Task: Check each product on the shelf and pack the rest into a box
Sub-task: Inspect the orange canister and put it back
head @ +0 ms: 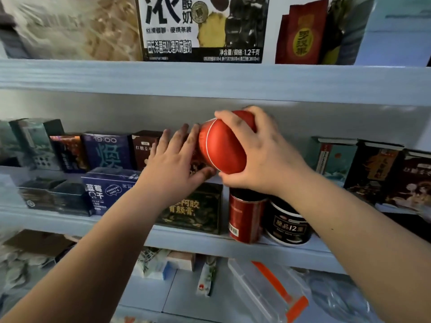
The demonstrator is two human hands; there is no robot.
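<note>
The right grip curls round a round red metal tin, tilted sideways. Just left of it, the left grip, fingers straight, touches the tin's end.

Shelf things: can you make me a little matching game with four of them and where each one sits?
Things: 1 black tub; 2 clear container; 3 round red tin; 4 tall red can.
Places: A gripped, tilted, in the right hand; B upright, just left of the black tub; C on the lower shelf; D beneath the right wrist.
Pairs: 1-D; 2-C; 3-A; 4-B.
</note>
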